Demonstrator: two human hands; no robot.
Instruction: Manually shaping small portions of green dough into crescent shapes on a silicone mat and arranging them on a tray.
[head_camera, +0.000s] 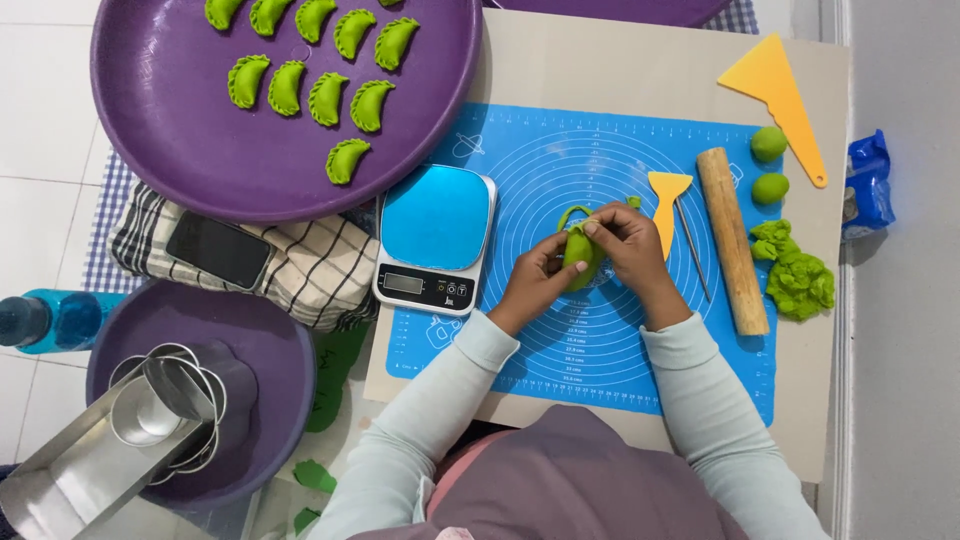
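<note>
Both my hands hold a green dough dumpling (580, 252) above the blue silicone mat (620, 350). My left hand (535, 280) grips its left side. The fingers of my right hand (630, 245) pinch its top edge, where a thin strip of dough curls off. A large purple tray (200, 160) at the upper left carries several finished green crescent dumplings (330, 95).
A kitchen scale (435, 238) stands left of my hands. A yellow spatula (667, 205), a thin metal pick (692, 248), a wooden rolling pin (733, 240), green dough lumps (795, 275) and a yellow scraper (780, 95) lie to the right. A purple bowl of metal cutters (170, 400), a phone (218, 250) on a checked cloth and a bottle (50, 320) sit left.
</note>
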